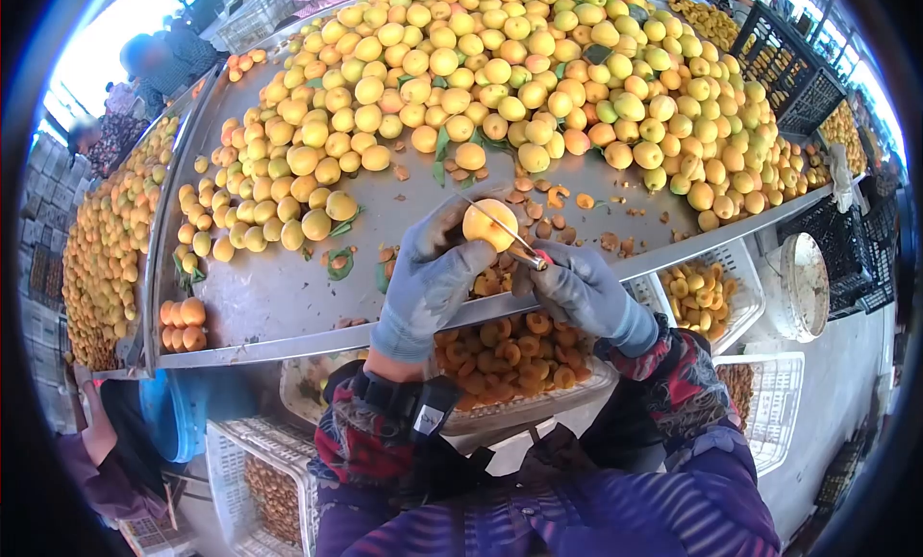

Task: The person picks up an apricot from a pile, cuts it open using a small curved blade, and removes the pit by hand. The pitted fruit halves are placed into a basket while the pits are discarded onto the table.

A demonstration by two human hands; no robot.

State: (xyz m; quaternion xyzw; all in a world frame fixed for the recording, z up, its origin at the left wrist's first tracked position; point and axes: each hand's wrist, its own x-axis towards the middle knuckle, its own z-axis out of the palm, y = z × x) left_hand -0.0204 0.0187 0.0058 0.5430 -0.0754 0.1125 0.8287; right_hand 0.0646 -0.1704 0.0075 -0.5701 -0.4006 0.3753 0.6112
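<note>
My left hand (pixel 423 278), in a grey-blue work glove, is wrapped round a yellow-orange apricot (pixel 486 228) above the front edge of the metal table (pixel 260 297). Gripped in my right hand (pixel 585 293), gloved the same way, is a small knife (pixel 531 256) with a thin blade and a bit of red at its handle. The blade lies across the apricot's face. Behind both hands, a large heap of whole apricots (pixel 538 67) covers the table. Pits and scraps (pixel 615 242) lie scattered near my hands. Below them, halved apricots (pixel 510 350) fill a crate.
A white crate (pixel 755 278) with apricot halves and a white bucket (pixel 806 286) stand at the right. Black crates (pixel 784 67) are stacked at the far right. Several apricots (pixel 183 324) sit in the table's left corner. Below are a blue bucket (pixel 173 413) and a pit-filled crate (pixel 231 470). Other people work at left.
</note>
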